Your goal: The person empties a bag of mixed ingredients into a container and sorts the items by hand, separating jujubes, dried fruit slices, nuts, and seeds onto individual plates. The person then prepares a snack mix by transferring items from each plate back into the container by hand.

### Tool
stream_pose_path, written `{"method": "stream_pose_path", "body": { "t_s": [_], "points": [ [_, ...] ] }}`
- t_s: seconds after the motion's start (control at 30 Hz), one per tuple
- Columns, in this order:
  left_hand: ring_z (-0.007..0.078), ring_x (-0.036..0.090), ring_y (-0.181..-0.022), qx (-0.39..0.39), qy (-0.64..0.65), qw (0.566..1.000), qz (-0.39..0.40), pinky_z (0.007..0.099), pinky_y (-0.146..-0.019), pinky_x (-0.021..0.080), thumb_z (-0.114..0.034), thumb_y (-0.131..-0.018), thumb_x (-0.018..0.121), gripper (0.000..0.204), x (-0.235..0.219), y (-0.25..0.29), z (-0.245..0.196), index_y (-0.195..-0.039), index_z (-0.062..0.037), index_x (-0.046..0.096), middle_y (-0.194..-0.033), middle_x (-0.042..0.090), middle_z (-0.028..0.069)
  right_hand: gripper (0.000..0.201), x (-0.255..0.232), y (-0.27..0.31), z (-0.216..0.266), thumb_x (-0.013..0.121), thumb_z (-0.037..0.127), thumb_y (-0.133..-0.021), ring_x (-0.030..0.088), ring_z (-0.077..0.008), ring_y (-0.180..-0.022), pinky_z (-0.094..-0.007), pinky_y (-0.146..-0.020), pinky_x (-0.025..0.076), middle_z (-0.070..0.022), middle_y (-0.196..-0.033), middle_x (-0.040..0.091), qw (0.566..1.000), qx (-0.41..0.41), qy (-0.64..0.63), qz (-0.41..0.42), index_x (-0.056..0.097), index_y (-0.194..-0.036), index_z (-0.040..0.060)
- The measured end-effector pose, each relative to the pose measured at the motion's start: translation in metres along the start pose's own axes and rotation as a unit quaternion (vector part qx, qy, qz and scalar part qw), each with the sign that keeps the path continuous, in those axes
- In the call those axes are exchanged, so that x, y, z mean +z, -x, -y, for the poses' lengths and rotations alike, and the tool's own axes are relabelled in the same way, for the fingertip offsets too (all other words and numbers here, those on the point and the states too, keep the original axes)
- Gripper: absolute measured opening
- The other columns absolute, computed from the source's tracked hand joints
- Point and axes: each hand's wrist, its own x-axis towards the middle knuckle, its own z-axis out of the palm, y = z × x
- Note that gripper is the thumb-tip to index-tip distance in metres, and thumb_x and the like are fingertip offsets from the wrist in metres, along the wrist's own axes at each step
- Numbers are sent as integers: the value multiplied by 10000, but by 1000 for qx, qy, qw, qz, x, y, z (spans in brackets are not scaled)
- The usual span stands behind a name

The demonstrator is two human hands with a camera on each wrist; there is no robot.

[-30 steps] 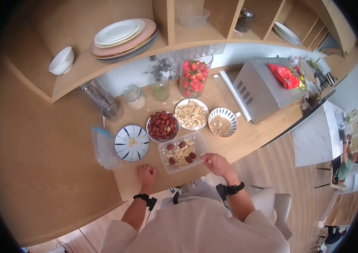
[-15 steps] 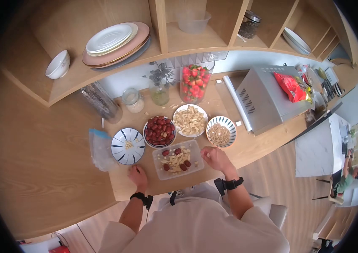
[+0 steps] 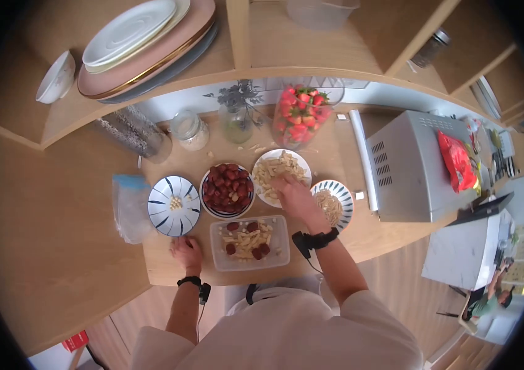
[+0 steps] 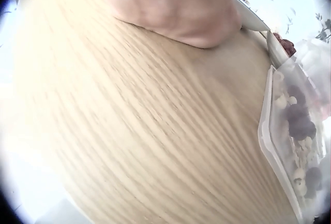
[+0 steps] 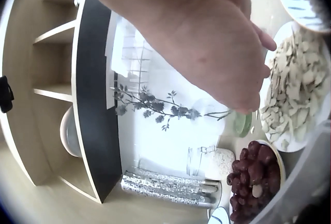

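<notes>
In the head view my right hand [image 3: 296, 197] reaches over a white plate [image 3: 304, 165] of pale dried slices [image 3: 269, 168], its fingertips right at the slices. In the right wrist view the hand [image 5: 217, 53] hovers beside the slices, and nothing shows between its fingers. My left hand [image 3: 187, 251] rests on the table below a blue-striped plate [image 3: 158, 213] holding a few small pale pieces, its fingers loosely bent. Between the hands stands a clear plastic box [image 3: 219, 262] with several red dates [image 3: 232, 226], pale slices and small round white pieces.
Behind the box sits a bowl of red dates [image 3: 228, 188]. A striped bowl [image 3: 346, 203] of thin shreds stands by the right forearm. Strawberries [image 3: 302, 114] in a tall container, a glass jar [image 3: 189, 131] and a vase line the back, under a shelf. Plastic bags [image 3: 131, 209] lie left.
My right hand has left the right edge of the plastic box and moved forward to the plate of slices. My left hand stays on the table. The head view has shifted.
</notes>
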Motion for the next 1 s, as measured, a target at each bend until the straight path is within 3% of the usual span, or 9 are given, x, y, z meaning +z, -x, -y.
{"method": "stream_pose_path", "body": {
  "t_s": [0.13,0.23,0.37,0.47,0.57,0.67,0.77,0.83,1.0],
  "points": [
    [350,537,-865,4,16,1000,-6,480,-746,394,-147,-817,548,109,-3,-1,-2,-758,-56,554,-859,606,121,304,33,-46,-9,585,90,-857,496,-313,-1248,-589,-1021,358,-131,-1258,541,997,-40,66,2,582,-1161,106],
    [353,540,-875,0,15,1000,-2,487,-754,399,-153,-833,550,126,-5,-2,-5,-764,-48,560,-862,598,116,328,49,-63,-15,576,164,-913,443,-298,-1307,-585,-1072,331,-122,-1338,499,991,-56,119,26,566,-1236,108],
    [349,541,-883,-18,10,1000,21,487,-757,398,-153,-836,547,128,-8,-5,-7,-764,-48,559,-871,598,113,332,62,-65,-21,581,190,-912,437,-288,-1316,-596,-1096,300,-112,-1320,506,990,-68,115,42,567,-1233,106],
    [344,532,-800,-3,21,999,-30,464,-714,382,-137,-796,550,153,-6,-5,-9,-666,-67,511,-772,577,100,310,55,-56,-21,616,184,-871,451,-258,-1309,-601,-1097,290,-82,-1319,517,991,-61,109,45,594,-1168,97],
    [341,526,-792,12,16,998,-55,460,-701,375,-136,-784,554,156,-3,-5,-8,-652,-74,500,-759,569,95,310,50,-48,-24,623,209,-875,474,-257,-1282,-584,-1100,287,-68,-1315,526,986,-18,155,56,608,-1172,122],
    [339,524,-787,2,8,999,-35,458,-701,376,-139,-789,555,169,-3,-4,-6,-645,-77,492,-755,566,92,302,43,-38,-32,619,217,-879,520,-251,-1226,-593,-1089,301,-50,-1283,540,990,-17,143,6,611,-1168,131],
    [337,526,-789,-4,6,1000,-18,457,-699,376,-139,-792,553,170,-4,-6,-7,-644,-79,492,-744,564,90,281,26,-27,-33,655,201,-848,542,-261,-1182,-550,-1036,361,-57,-1199,583,993,14,115,-37,638,-1118,126],
    [336,526,-787,-2,8,999,-32,458,-696,376,-138,-793,552,168,-5,-6,-8,-646,-81,496,-735,565,89,283,14,-19,-31,689,173,-810,559,-275,-1128,-503,-956,404,-64,-1125,607,989,88,103,-52,651,-1087,126],
    [339,527,-780,8,8,999,-46,461,-698,381,-141,-791,553,163,-6,-5,-9,-650,-80,500,-734,569,91,326,-6,-11,-33,714,159,-778,563,-287,-1101,-484,-906,413,-73,-1119,602,985,138,84,-56,644,-1093,115]
  ]
}}
